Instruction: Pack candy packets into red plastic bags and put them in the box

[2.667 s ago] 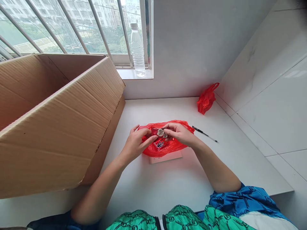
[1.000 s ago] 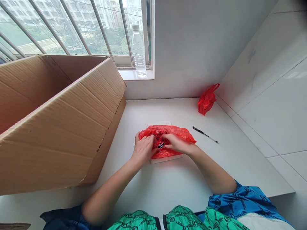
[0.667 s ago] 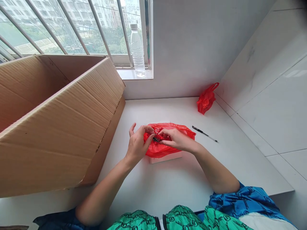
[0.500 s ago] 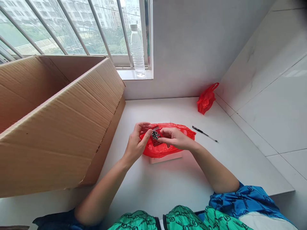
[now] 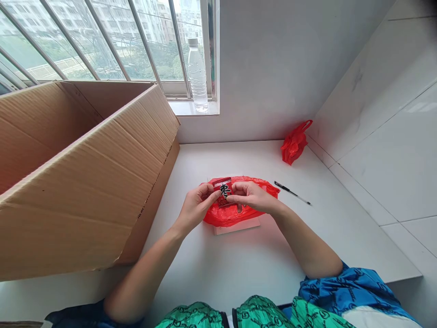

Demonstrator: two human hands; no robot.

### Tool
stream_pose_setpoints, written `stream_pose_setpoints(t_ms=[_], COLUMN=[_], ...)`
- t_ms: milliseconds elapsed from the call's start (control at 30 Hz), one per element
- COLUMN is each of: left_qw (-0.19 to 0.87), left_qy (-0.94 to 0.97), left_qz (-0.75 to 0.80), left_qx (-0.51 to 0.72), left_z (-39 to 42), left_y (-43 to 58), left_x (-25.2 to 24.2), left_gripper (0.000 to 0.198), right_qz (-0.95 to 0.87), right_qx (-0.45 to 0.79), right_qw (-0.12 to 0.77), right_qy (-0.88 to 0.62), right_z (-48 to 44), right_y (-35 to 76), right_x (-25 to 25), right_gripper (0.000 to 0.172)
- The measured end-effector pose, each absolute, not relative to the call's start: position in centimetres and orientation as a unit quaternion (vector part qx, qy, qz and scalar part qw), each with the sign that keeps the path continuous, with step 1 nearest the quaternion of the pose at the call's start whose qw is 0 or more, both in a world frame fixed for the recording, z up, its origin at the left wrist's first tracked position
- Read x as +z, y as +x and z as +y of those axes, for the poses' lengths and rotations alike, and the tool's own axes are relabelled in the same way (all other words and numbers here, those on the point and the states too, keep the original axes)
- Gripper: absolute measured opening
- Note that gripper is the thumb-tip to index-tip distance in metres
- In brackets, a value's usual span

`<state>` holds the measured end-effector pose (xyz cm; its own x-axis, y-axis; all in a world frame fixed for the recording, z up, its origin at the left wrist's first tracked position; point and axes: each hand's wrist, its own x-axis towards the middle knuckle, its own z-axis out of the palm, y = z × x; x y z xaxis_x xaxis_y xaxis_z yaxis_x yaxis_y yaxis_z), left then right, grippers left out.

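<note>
A small dark-red snack packet (image 5: 224, 189) with a large black character edged in white is held up between my two hands. The fingers and thumb of my left hand (image 5: 200, 202) pinch its left edge. On the other side, my right hand (image 5: 251, 197) grips the right edge between thumb and fingers. Beneath the hands a red plastic bag (image 5: 225, 219) lies spread out. It rests over a pale flat box (image 5: 238, 226), of which only the front edge shows.
A large open cardboard box (image 5: 85, 182) takes up the left side. A black pen (image 5: 292, 192) lies to the right on the white tabletop (image 5: 211, 269). Another crumpled red bag (image 5: 294, 143) sits in the back corner. A clear water bottle (image 5: 198, 77) stands on the windowsill.
My left hand has closed from a looser, raised-finger pose onto the packet's left edge. The packet now faces me more fully. The view has shifted slightly.
</note>
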<state>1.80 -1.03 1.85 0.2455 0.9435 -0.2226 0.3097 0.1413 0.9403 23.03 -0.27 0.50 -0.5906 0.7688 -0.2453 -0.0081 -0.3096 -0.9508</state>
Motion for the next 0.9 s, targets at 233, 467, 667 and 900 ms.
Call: stream_pose_setpoints(t_ms=[233,467,667,900], left_qw=[0.477,0.240,0.128,0.200], left_qy=[0.641,0.760,0.767,0.719], left_qz=[0.538,0.590,0.628,0.666], left_qx=[0.267,0.129,-0.035,0.003], left_z=[-1.2,0.0,-0.2,-1.3], left_y=[1.6,-0.4,-1.7,-3.1], left_x=[1.7,3.6,5.1,6.9], left_gripper=[0.029,0.041,0.061,0.033], right_qz=[-0.576,-0.718,-0.724,-0.703], right_qx=[0.661,0.402,0.217,0.174], right_qw=[0.257,0.162,0.217,0.151], right_qy=[-0.406,-0.545,-0.619,-0.672], right_z=[-0.4,-1.3,-2.0,-1.6], right_y=[23.3,25.4,28.5,30.7], right_x=[0.1,4.1,7.6,7.2], right_gripper=[0.029,0.019,0.013,0.009])
